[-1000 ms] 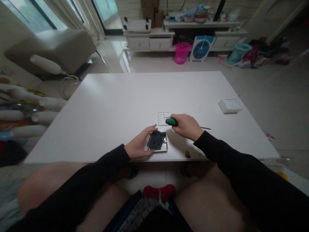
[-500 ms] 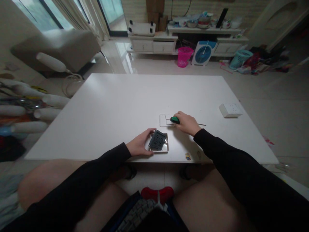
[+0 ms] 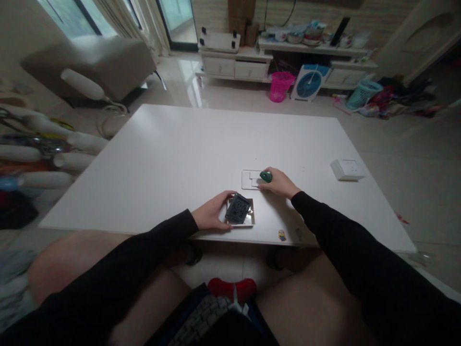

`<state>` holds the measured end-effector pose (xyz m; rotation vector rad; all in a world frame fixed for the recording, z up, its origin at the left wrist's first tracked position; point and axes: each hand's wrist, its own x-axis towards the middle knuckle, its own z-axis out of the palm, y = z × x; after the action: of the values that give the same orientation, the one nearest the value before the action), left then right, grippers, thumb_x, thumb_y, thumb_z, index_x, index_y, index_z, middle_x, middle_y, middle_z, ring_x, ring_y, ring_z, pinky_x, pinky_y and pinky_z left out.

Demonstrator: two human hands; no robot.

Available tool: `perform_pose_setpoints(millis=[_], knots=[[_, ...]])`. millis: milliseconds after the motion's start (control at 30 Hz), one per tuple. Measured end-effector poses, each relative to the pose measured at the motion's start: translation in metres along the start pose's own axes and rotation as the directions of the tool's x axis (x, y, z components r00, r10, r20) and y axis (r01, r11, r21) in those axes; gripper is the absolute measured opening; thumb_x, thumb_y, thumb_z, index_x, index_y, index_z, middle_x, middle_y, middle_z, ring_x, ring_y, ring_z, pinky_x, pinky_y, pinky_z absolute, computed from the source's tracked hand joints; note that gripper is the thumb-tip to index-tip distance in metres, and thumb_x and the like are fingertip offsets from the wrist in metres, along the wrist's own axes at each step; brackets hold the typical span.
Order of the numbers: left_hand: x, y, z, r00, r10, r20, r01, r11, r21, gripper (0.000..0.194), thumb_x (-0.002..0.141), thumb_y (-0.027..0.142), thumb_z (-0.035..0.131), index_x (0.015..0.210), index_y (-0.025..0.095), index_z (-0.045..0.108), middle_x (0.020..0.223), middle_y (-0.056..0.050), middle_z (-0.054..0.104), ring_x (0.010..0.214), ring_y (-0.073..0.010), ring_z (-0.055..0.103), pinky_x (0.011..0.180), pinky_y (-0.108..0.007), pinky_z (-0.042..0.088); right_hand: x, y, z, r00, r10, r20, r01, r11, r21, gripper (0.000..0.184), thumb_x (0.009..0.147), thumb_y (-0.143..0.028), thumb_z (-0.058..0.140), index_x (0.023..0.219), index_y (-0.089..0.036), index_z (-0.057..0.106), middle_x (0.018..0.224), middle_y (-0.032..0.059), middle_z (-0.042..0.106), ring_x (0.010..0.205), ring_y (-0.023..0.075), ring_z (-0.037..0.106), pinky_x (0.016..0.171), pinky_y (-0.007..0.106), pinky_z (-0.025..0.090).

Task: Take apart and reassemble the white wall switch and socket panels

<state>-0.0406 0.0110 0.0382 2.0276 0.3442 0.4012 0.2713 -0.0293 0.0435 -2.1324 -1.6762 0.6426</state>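
Observation:
My left hand (image 3: 213,211) grips a small white mounting box (image 3: 253,218) from its left side, thumb at the near edge and fingers at the far one. A dark grey socket module (image 3: 238,208) lies tilted across the box, its back facing up. My right hand (image 3: 279,182) is closed around the green handle of a screwdriver (image 3: 266,177); its shaft cannot be seen now. That hand hovers over or touches the right end of a white cover plate (image 3: 246,179) lying flat just beyond the box; which one I cannot tell.
On the right of the white table (image 3: 187,149) stands a white socket box (image 3: 347,170). A small cartoon sticker (image 3: 282,235) is near the front edge. Across the floor are a pink basket (image 3: 281,87), a blue fan (image 3: 309,82) and a low cabinet (image 3: 219,67).
The screwdriver has turned in my right hand: its shaft stuck out to the right before and is now out of sight. My left hand keeps its hold on the box. The view has shifted slightly.

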Motion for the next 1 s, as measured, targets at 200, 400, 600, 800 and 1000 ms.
perform_pose_setpoints(millis=[200,400,600,800,1000], knots=[[0.000,-0.001,-0.001,0.999,-0.033,0.021,0.033,0.999,0.000,0.098,0.064,0.031,0.092,0.147,0.019,0.041,0.142,-0.018,0.056,0.132,-0.0374,0.056,0.115,-0.063,0.042,-0.004,-0.007,-0.005,0.997,0.047,0.059,-0.049,0.998,0.037,0.056,0.069,-0.044,0.078,0.115,-0.023,0.053,0.098,0.0060,0.067,0.082,0.0227,0.058,0.071,0.032,0.040],[-0.001,-0.004,-0.002,1.000,-0.028,0.013,0.027,1.000,0.002,0.099,0.063,0.034,0.094,0.146,0.020,0.043,0.142,-0.018,0.057,0.132,-0.0378,0.057,0.115,-0.063,0.042,-0.005,-0.007,-0.004,0.997,0.067,0.047,-0.070,0.994,0.088,0.049,0.070,-0.042,0.074,0.109,-0.024,0.051,0.087,0.0019,0.065,0.074,0.0200,0.055,0.069,0.031,0.038],[-0.001,-0.010,-0.002,1.000,0.001,0.001,-0.001,1.000,0.014,0.099,0.062,0.034,0.094,0.147,0.021,0.044,0.140,-0.017,0.058,0.129,-0.0380,0.059,0.113,-0.063,0.044,0.001,-0.006,-0.001,0.994,0.043,-0.106,-0.027,0.989,0.143,0.021,0.071,-0.033,0.067,0.084,-0.022,0.054,0.084,0.0031,0.063,0.080,0.0199,0.054,0.072,0.031,0.039],[-0.001,-0.010,-0.001,1.000,0.000,0.007,0.000,1.000,0.005,0.099,0.062,0.034,0.094,0.147,0.020,0.045,0.141,-0.018,0.058,0.130,-0.0375,0.058,0.113,-0.062,0.044,0.001,-0.014,-0.014,0.979,0.204,0.026,-0.194,0.875,0.445,0.017,0.073,-0.029,0.068,0.084,-0.018,0.061,0.068,-0.0007,0.056,0.059,0.0147,0.049,0.057,0.029,0.038],[-0.001,-0.008,-0.001,1.000,0.000,0.006,-0.001,1.000,0.004,0.097,0.063,0.033,0.094,0.146,0.021,0.045,0.141,-0.017,0.059,0.130,-0.0368,0.059,0.113,-0.063,0.045,-0.006,-0.016,-0.021,0.961,0.232,0.152,-0.275,0.867,0.415,0.018,0.067,-0.025,0.074,0.075,-0.018,0.060,0.056,-0.0029,0.051,0.048,0.0124,0.044,0.049,0.028,0.032]])
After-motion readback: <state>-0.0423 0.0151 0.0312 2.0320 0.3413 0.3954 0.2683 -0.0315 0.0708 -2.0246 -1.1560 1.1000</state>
